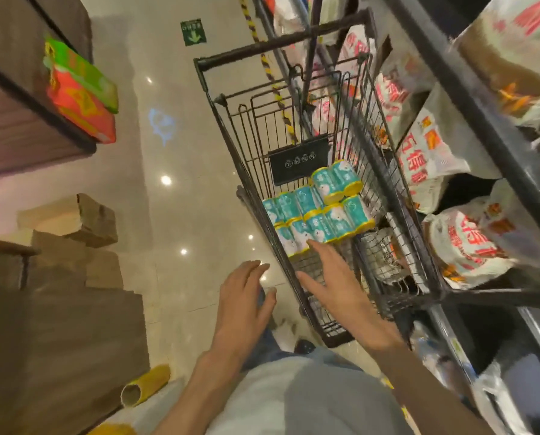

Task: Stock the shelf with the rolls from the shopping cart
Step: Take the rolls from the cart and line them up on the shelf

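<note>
Reaching into black wire shopping cart point(297, 127), both hands released.
We'd grab the teal-and-yellow wrapped rolls point(317, 211) just past right fingers point(317, 251) squarely; left hand point(242, 304) idle.

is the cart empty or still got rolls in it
Not empty: teal and yellow rolls lie stacked in the cart. The right hand reaches toward them, holding nothing.

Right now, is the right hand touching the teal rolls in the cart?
Cannot tell. In the head view the right hand reaches out with straight fingers; its fingertips overlap the nearest teal rolls, but neither contact nor a gap is plain.
</note>
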